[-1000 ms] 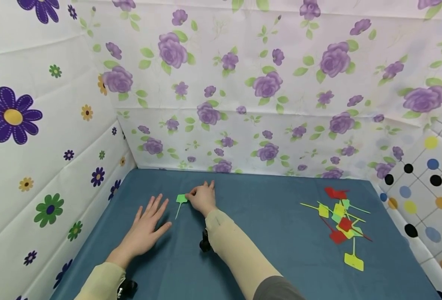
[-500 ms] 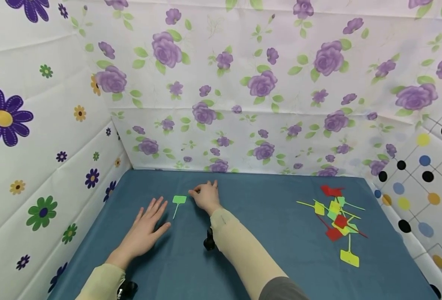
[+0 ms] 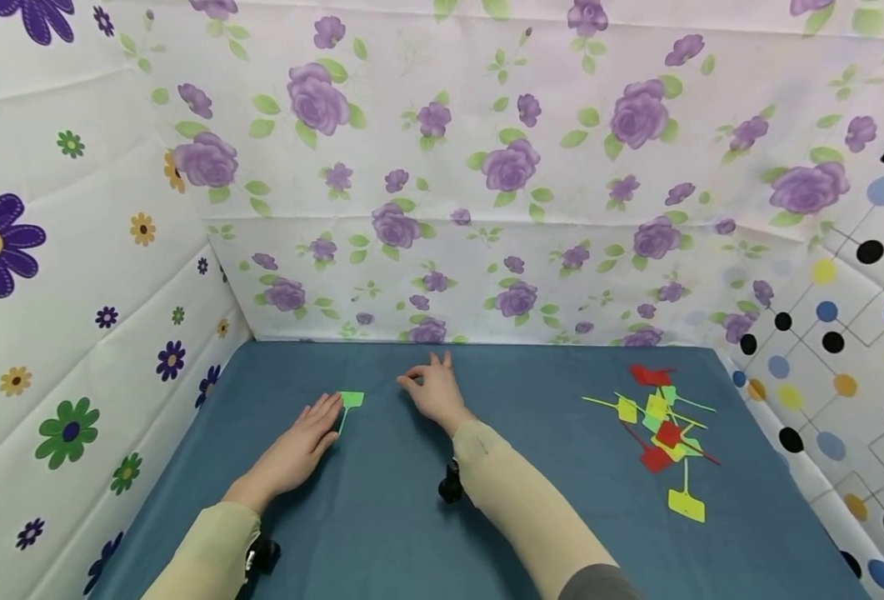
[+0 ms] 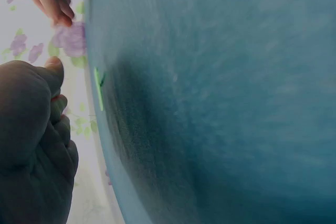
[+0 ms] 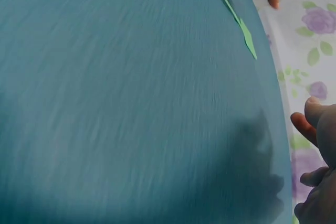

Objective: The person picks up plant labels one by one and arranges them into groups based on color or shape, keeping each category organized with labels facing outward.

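Note:
A light green cable-tie tag (image 3: 352,399), with a flat label head and a thin tail, lies on the blue tabletop left of centre. My left hand (image 3: 292,454) is beside it, fingers straight and palm down, overlapping the tag's left edge in the head view. From the left wrist view the tag (image 4: 98,88) shows as a thin strip past the fingers. Right of the tag, my right hand (image 3: 438,396) hovers over the cloth, holding nothing, thumb and forefinger near each other and the other fingers stretched out. The right wrist view shows the whole tag (image 5: 248,36) apart from that hand.
On the right side lies a loose pile of red, yellow and green tags (image 3: 657,408), overlapping one another. One yellow tag (image 3: 686,505) sticks out toward the front. A flowered cloth wall (image 3: 516,250) rises behind the blue tabletop (image 3: 531,433), with patterned sheets at both sides.
My right hand has let go of the green tag and drawn away to the right. My left hand has come nearer the tag's head. The head view has turned slightly right.

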Tool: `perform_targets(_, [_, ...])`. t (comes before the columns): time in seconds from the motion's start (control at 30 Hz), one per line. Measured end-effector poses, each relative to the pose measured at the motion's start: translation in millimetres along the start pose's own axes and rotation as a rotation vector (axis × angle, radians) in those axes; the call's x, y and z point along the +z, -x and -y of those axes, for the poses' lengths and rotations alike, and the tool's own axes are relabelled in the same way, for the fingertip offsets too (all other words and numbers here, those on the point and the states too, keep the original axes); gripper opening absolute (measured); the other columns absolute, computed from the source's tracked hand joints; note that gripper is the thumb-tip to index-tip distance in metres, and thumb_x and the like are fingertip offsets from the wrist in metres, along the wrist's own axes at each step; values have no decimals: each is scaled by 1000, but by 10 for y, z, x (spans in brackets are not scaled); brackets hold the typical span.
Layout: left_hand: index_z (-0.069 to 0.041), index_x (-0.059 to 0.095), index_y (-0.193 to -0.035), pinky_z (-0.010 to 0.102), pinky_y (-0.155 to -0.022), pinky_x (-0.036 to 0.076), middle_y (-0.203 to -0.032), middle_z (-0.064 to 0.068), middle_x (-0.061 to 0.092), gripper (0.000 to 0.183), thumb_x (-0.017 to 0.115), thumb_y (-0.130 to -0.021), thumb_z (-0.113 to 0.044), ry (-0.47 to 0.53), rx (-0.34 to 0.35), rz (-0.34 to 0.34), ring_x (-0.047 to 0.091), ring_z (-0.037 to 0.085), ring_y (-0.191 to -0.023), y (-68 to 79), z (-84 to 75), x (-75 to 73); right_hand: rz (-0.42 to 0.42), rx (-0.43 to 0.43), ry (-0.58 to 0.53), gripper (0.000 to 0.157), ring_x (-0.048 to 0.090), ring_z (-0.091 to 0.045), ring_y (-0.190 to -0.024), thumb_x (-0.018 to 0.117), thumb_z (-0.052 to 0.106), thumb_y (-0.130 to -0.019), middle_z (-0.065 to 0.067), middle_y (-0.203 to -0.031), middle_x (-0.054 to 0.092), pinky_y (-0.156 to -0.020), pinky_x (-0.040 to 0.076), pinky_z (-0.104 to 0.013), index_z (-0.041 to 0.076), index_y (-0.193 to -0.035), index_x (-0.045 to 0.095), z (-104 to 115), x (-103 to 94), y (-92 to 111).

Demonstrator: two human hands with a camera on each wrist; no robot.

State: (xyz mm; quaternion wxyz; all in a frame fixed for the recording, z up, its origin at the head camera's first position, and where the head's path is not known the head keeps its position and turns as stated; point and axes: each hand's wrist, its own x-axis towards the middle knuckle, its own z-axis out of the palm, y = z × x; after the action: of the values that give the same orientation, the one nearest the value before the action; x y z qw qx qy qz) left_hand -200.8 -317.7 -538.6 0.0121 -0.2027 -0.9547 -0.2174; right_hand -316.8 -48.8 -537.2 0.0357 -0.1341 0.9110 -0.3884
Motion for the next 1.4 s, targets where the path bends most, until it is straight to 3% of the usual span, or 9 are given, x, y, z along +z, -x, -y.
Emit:
perform_targets(0.2, [6, 30, -166, 63, -129, 17, -173, 24, 25, 60, 54, -114, -12, -21, -7, 60, 19, 44, -160, -189, 72, 30, 17, -54, 13, 34, 2, -48, -162, 66, 42, -108, -27, -171, 27, -125, 27, -68, 15, -121, 81, -350, -337, 194])
perform_targets(0.4, [5, 27, -167, 63, -129, 14, -174, 24, 22, 62, 52, -115, -15, -10, -34, 102, 17, 44, -161, -265, 113, 64, 51, -103, 27, 35, -1, -47, -162, 65, 41, -109, -28, -172, 23, -125, 23, -69, 14, -125, 79, -658, -759, 500])
perform_targets(0.67, [7, 28, -166, 65, -128, 14, -174, 25, 21, 62, 54, -114, -14, -25, -18, 141, 16, 46, -161, -290, 84, 33, 67, -81, 39, 36, 2, -52, -161, 64, 40, -110, -32, -170, 25, -124, 20, -73, 13, -130, 78, -1057, -1292, 824])
perform_targets(0.8, [5, 28, -166, 65, -129, 13, -175, 24, 20, 62, 54, -114, -14, -56, -14, 194, 16, 46, -161, -336, 71, 34, 54, -63, 20, 40, 1, -53, -160, 62, 40, -111, -33, -171, 23, -123, 16, -75, 11, -134, 75, -1193, -1525, 942])
perform_targets(1.13, [5, 31, -166, 64, -129, 16, -175, 24, 19, 65, 59, -112, -17, -25, -71, 276, 17, 45, -161, -402, 67, 33, 65, -17, -15, 45, -4, -50, -161, 58, 44, -112, -28, -174, 18, -122, 17, -77, 11, -139, 72, -1304, -1821, 1224])
perform_targets(1.4, [3, 41, -163, 70, -122, 28, -171, 26, 30, 71, 73, -104, -20, -30, -103, 305, 33, 54, -152, -531, 57, -84, 120, -17, 9, 50, -6, -51, -161, 57, 46, -112, -27, -175, 14, -121, 11, -80, 8, -142, 70, -1399, -1939, 1423])
